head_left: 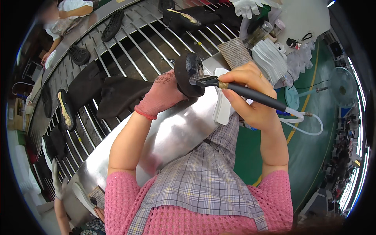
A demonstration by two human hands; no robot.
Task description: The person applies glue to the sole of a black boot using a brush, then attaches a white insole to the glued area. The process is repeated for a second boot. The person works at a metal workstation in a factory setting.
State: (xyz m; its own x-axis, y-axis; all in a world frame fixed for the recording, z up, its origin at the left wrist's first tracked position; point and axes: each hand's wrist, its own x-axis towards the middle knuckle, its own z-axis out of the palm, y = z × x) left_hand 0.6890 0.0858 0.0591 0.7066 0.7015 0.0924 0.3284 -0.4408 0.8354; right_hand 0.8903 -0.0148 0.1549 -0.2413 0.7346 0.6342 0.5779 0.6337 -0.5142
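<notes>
My left hand (166, 96), in a pink work glove, is closed around the foot of a black boot (183, 76) and holds its underside turned toward the right. The dark fabric shaft (121, 96) seems to trail left over the rack. In my bare right hand (252, 88) is a black pen-shaped applicator (256, 95) with a brass-coloured collar and a pale hose (320, 128) at its rear. Its tip meets the boot's shiny, wet-looking underside. The fingers of my left hand are partly hidden behind the boot. Below the tool, a white sole (222, 105) lies on the metal table's edge.
A rack of metal bars (135, 64) carries more boots (65, 109) and dark soles (113, 25). White soles (268, 58) are stacked at right, near jars (261, 30). A co-worker's gloved hand (58, 186) reaches in at lower left. A fan (341, 87) stands far right.
</notes>
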